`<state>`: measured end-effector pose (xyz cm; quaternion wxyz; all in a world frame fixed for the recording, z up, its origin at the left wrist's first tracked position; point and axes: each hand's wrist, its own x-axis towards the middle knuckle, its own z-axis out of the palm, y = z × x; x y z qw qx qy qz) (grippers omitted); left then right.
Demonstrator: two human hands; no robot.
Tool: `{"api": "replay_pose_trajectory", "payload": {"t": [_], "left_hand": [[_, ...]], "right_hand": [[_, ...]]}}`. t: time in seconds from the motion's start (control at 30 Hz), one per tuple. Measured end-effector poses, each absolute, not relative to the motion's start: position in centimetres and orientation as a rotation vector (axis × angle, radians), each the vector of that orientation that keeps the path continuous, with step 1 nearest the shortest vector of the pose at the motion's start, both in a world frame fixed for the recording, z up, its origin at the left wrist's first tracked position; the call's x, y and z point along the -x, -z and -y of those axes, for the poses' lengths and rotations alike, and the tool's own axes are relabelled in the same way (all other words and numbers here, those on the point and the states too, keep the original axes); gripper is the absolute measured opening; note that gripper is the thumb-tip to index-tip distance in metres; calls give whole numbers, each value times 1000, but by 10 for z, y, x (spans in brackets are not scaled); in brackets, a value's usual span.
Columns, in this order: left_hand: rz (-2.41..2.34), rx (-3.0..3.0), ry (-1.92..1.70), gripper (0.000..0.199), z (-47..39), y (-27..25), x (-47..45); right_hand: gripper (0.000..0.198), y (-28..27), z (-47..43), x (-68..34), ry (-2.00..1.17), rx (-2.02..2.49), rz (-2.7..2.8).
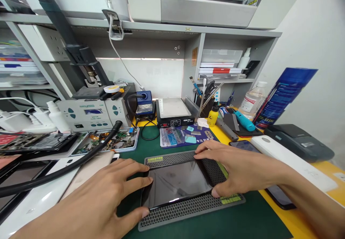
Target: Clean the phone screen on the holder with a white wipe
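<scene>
A black phone [176,182] lies screen up on a dark perforated pad [185,210] on the green mat [242,224]. My left hand [107,196] grips the phone's left end, thumb at the near corner and fingers on the far edge. My right hand [231,165] holds its right end, fingertips on the far right corner and thumb at the near right corner.
Behind the pad stand a hot plate [174,111], a soldering station [91,113], a parts tray [110,140], a card pack [183,134] and a tool cup [208,97]. A second phone [280,196] and a white bar [293,163] lie at right; a black hose [67,167] crosses at left.
</scene>
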<state>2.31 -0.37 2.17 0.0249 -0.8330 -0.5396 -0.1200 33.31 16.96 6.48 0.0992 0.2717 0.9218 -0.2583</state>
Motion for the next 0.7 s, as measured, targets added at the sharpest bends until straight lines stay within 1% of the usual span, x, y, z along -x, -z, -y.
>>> {"api": "replay_pose_trajectory", "payload": {"t": [0.13, 0.3, 0.5, 0.7], "left_hand": [[1663, 2575, 423, 40, 3, -20, -23], [1668, 2573, 359, 42, 2, -18, -20], [1703, 2560, 336, 38, 2, -24, -25], [1712, 2553, 303, 37, 4, -28, -27]], "right_hand": [[84, -64, -170, -334, 768, -805, -2723], [82, -63, -172, -336, 817, -791, -2746], [55, -63, -173, -335, 856, -856, -2812], [61, -63, -175, -334, 839, -817, -2789]]}}
